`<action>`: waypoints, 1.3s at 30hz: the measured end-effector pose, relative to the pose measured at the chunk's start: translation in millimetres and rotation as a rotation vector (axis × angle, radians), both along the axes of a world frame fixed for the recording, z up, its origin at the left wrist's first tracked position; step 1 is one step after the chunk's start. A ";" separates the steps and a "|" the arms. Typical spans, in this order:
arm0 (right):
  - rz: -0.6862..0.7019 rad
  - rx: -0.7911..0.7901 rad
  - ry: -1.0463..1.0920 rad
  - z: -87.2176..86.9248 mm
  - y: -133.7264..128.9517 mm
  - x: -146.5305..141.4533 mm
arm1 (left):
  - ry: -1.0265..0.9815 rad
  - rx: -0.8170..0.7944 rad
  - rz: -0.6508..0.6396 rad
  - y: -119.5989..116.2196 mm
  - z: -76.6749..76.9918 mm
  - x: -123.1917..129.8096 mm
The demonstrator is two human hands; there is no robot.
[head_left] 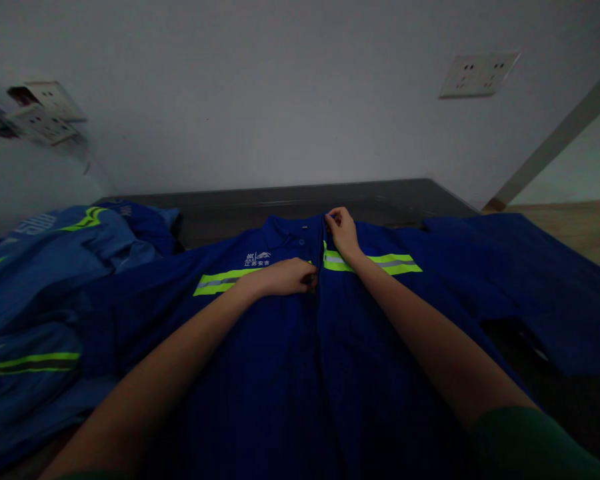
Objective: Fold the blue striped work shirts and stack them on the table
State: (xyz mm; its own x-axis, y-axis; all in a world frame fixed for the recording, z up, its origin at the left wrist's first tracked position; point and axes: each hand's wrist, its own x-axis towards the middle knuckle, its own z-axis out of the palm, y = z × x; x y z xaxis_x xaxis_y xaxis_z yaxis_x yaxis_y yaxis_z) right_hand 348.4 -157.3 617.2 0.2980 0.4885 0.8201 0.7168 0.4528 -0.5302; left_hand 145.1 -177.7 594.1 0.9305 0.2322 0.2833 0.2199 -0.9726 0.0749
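A dark blue work jacket (265,347) with yellow-green reflective bands lies spread out, its collar toward the wall and its front parting down the middle. My right hand (343,232) pinches the upper edge of the right front panel, close to the collar. Lower down, at the chest band, my left hand (296,276) has its fingers curled at the edge of the left panel. A small dark spot shows at those fingertips, too dim to name. White lettering and a logo (257,259) sit on the left chest.
More blue clothing (45,287) with reflective strips is heaped at the left. Folded dark blue cloth (565,287) lies at the right. Behind the jacket runs the dark table edge (300,195) against the wall, which carries a socket plate (480,75).
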 end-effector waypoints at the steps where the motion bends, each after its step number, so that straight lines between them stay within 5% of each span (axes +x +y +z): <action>1: -0.003 -0.002 -0.009 -0.4 -0.2 -0.5 | -0.043 -0.006 -0.007 2.7 1.6 0.1; 9: -0.081 -0.065 -0.320 0.3 -4.2 -6.1 | -0.759 0.121 0.209 60.2 11.1 -8.4; 12: -0.164 -0.025 -0.489 -0.8 -4.0 -8.0 | -0.617 0.191 0.181 81.8 21.5 -10.5; 17: -0.109 -0.131 -0.622 -1.1 -5.0 -7.2 | -0.308 0.203 0.178 103.3 34.6 0.4; 24: -0.163 -0.156 -0.602 2.0 -9.3 -14.6 | -0.470 0.201 0.474 97.7 16.7 27.4; 31: -0.299 -0.200 -0.728 4.7 1.2 -29.9 | -0.489 0.097 0.765 85.4 17.7 49.1; 39: -0.411 -0.209 -0.765 -4.6 15.7 -35.8 | -0.538 0.143 0.706 87.6 10.7 52.8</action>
